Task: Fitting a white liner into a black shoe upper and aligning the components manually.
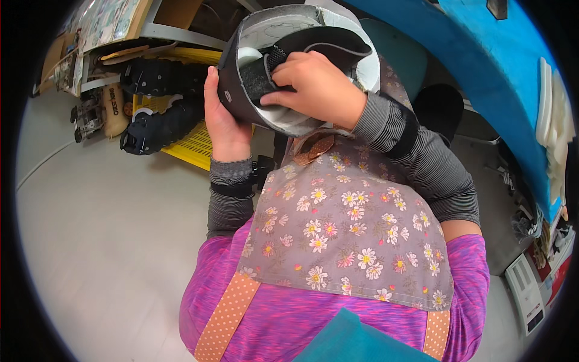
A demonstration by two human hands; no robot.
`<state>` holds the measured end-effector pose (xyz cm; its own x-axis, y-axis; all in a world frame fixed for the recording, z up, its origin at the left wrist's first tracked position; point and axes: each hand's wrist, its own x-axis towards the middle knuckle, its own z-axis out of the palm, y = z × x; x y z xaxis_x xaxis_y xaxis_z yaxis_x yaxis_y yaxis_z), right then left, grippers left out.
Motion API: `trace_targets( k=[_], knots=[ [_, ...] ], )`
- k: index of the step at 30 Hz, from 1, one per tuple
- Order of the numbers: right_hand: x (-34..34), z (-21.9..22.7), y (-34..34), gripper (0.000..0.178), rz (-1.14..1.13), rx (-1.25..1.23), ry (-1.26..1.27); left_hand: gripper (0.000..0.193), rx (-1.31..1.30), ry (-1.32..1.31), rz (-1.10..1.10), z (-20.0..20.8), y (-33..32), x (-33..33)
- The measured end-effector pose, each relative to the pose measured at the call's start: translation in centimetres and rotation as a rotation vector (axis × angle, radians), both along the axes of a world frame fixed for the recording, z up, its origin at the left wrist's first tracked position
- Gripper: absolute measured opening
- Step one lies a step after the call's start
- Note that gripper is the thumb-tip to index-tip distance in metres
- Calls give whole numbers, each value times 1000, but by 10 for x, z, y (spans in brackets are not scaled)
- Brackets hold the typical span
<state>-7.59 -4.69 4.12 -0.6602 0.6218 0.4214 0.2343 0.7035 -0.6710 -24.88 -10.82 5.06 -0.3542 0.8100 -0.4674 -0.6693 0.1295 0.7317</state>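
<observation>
A round, deep black shell with a rough pale lining is held up in front of my apron. My left hand supports its left side, palm against the black outer wall and thumb along it; the other fingers are partly hidden. Inside the opening, my right hand has its fingers curled on a dark padded piece with a mesh patch. A smooth black curved flap rises behind that hand. Its fingertips are partly hidden by the dark piece.
At the left, a yellow slatted crate holds black padded items, beside a tan upright bag. A blue-covered table curves along the right, with white pieces at its edge. A wooden-edged table stands upper left.
</observation>
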Motion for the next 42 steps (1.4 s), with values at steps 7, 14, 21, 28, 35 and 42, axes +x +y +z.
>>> trace_targets(
  k=[7,14,21,28,35,42],
  knots=[
    [18,-10,-26,25,-125,-1226,282,53,-17,72,-83,-52,-25,29],
    [43,-3,-51,22,-26,-135,-361,27,-138,727,-391,-82,-43,16],
    [46,-2,-65,29,30,-384,-110,45,210,537,-602,-4,-12,34],
    [52,-12,-68,30,53,-560,-78,54,189,482,-601,-15,-18,42],
    [57,-26,-69,23,-176,-1309,292,57,259,756,-648,-12,-31,43],
    [62,11,-76,23,-1,-593,21,56,192,595,-501,-21,-37,56]
  ],
)
